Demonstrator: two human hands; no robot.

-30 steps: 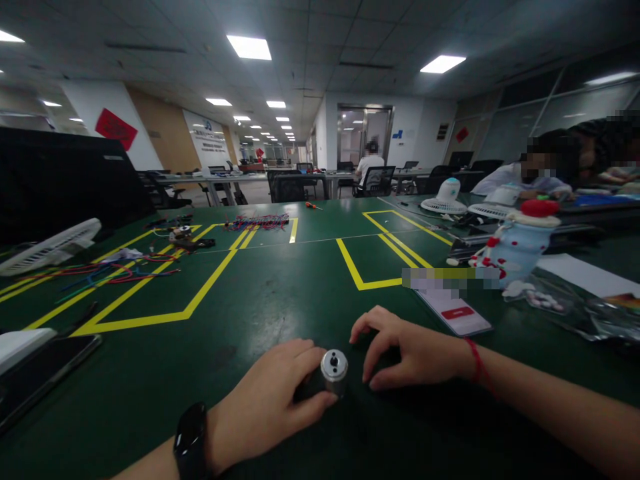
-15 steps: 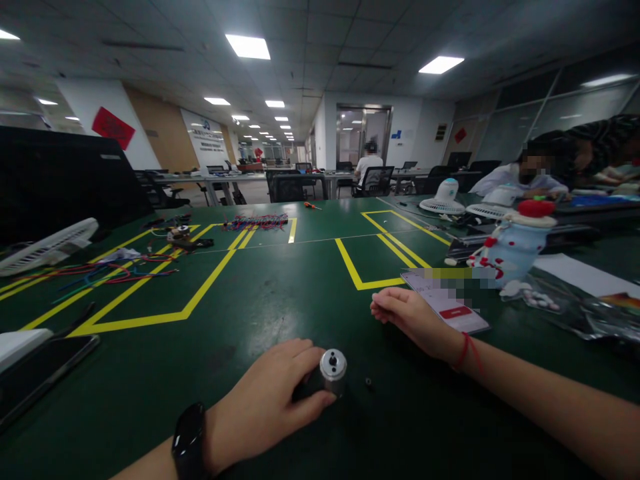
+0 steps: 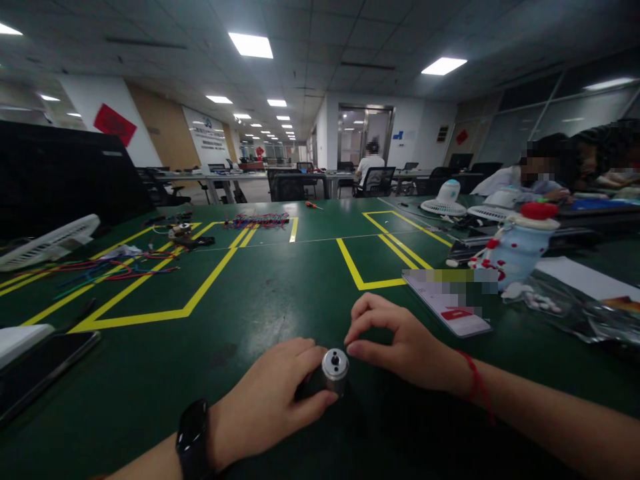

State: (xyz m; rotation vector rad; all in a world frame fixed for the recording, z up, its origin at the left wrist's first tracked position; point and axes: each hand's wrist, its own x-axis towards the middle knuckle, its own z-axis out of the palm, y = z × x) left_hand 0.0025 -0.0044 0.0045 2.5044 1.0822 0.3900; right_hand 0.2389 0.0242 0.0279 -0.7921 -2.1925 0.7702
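Note:
My left hand (image 3: 280, 393) holds a small silver metal cylinder (image 3: 335, 369) upright on the green table (image 3: 270, 293), thumb and fingers around its left side. The cylinder's round top shows a dark centre and two small holes. Just above and to the right of it is my right hand (image 3: 395, 340), its thumb and index finger curled toward each other in a pinch beside the cylinder's top. Anything between those fingertips is too small to make out. A phone (image 3: 450, 310) with a lit screen lies beyond my right wrist.
Yellow tape (image 3: 210, 283) marks the table. Wires (image 3: 120, 267) and a small device (image 3: 183, 235) lie left, near a dark phone (image 3: 47, 373). A screwdriver (image 3: 314, 205) is farther back. At right stand a blue bottle (image 3: 523, 250) and fans (image 3: 445, 199); people sit beyond.
My right hand has moved left and nearer, from beside the lit phone to the cylinder. The small dark piece on the table right of the cylinder no longer shows. My left hand keeps its hold.

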